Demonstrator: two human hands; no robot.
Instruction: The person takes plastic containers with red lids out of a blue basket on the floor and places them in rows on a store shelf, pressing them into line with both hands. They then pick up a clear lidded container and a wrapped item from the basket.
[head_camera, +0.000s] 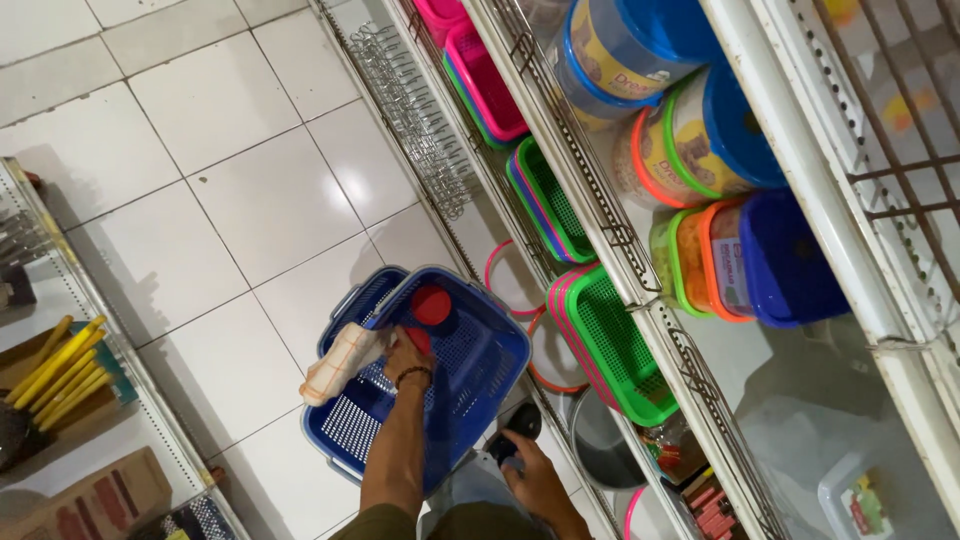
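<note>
Two hands at lower centre of frame: left hand (405, 357) gripping a pale checked cloth (340, 364), wiping inside the blue basket (470, 350) beside a red lid (431, 305); right hand (528, 468) closed on a dark object (521, 422). Wiping step, likely mid-way; next calls for reaching unwiped mesh.

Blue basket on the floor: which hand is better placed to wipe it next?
Left. The left hand holds the cloth right at the blue basket. The right hand is apart from the basket and grips a small dark object.
</note>
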